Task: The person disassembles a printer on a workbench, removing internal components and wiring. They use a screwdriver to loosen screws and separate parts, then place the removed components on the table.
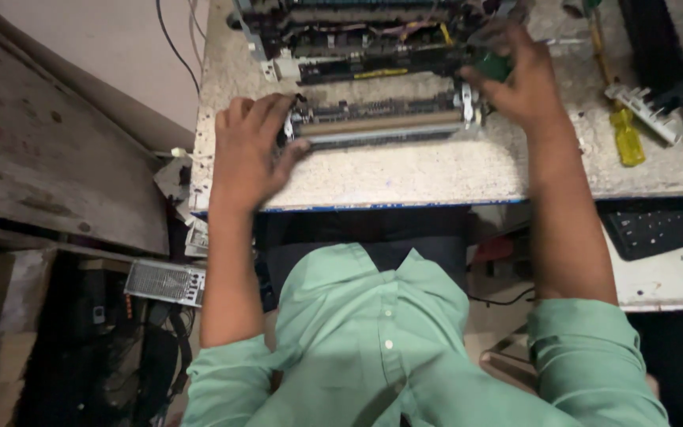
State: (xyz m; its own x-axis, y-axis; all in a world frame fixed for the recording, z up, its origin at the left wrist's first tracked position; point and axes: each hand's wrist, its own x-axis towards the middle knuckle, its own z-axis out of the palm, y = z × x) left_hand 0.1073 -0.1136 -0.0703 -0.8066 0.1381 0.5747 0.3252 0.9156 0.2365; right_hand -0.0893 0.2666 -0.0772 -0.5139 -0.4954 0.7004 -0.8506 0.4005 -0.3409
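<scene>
A speckled stone desk (pixel 405 170) fills the upper middle of the view, with a wooden panel (pixel 57 134) leaning off to its left and a dark keyboard (pixel 658 229) on a lower shelf to the right. At the far edge of the desk lies a large opened machine body (pixel 357 35), full of wires and rails. Just in front of it, nearer the person, lies a long roller unit (pixel 381 122), its long axis running left to right across the desk, parallel to the front edge. It sits between the two hands. The left hand (pixel 248 150) rests spread and flat on the desk, its fingers touching the roller unit's left end. The right hand (pixel 519 79) is at the right end, curled around something green; what that is I cannot tell, as it is blurred. Both hands are about equally near their own ends. A yellow-handled screwdriver (pixel 626 134) lies well apart to the right, beside a small white plastic part (pixel 642 111)
</scene>
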